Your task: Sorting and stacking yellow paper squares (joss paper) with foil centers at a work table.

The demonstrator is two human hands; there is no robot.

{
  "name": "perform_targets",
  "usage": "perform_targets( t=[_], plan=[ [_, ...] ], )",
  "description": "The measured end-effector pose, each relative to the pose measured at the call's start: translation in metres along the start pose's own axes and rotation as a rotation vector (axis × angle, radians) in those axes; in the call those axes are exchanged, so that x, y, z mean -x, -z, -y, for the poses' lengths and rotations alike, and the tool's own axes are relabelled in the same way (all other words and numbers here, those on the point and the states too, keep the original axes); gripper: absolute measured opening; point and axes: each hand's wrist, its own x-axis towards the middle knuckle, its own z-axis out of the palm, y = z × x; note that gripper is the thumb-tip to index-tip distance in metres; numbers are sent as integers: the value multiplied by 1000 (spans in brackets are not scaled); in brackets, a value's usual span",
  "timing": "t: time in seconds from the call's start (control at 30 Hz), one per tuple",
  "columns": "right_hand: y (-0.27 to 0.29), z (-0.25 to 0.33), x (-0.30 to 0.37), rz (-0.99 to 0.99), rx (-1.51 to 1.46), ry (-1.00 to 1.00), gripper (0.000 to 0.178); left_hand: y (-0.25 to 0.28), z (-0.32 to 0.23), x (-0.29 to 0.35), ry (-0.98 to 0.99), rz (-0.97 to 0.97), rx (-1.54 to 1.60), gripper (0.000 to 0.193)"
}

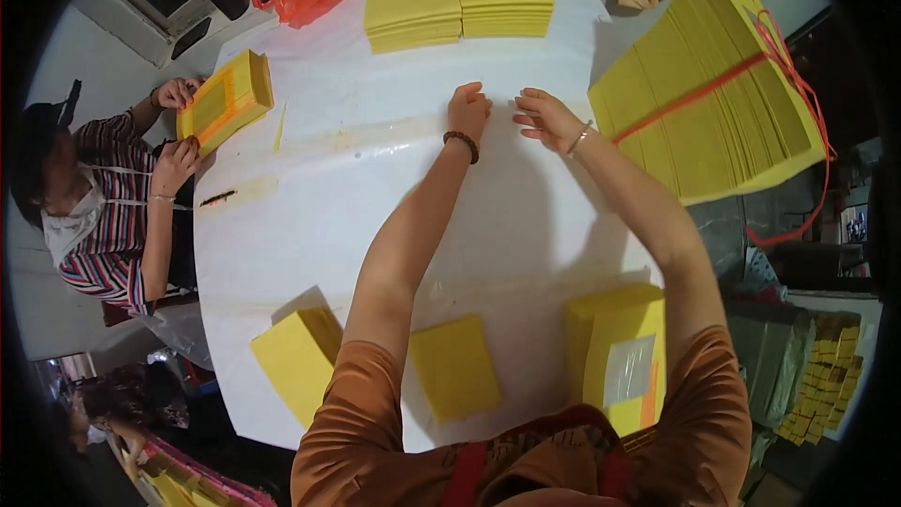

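- Far left: one yellow block with an orange stripe (225, 101), gripped by a co-worker's hands (175, 169) at the table (375, 188) edge.
- Lower left: one yellow stack (291, 361).
- Centre: one thin yellow stack (457, 371) close to the person; two yellow piles (413, 14) side by side opposite, their layers too fine to count.
- The left hand (469, 111), half curled, and the right hand (552, 120), loosely parted, both hold nothing.
- Lower right: one yellow block with a clear patch (615, 343).
- Far right, near the right hand: one large yellow bundle (680, 145), tied with red string (699, 96). It looks heavy and fairly stiff; its loose pieces should be light, bendable, prone to sliding. Both hands on opposite ends would suit, not the string.
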Motion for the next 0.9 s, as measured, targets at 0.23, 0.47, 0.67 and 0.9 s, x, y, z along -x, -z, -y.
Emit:
perform_targets(
  t=[0.23,0.47,0.67,0.9],
  plan=[
    [40,14,161,505,658,26,66,19,10,61,179,95,52,34],
    [123,16,263,427,650,245,55,-1,-36,166,214,171,83,36],
    [182,-39,302,236,737,477,51,-31,-9,284,230,180,-8,43],
    [205,-167,316,150,-336,237,63,-40,73,405,177,360,12,73]
  ],
)
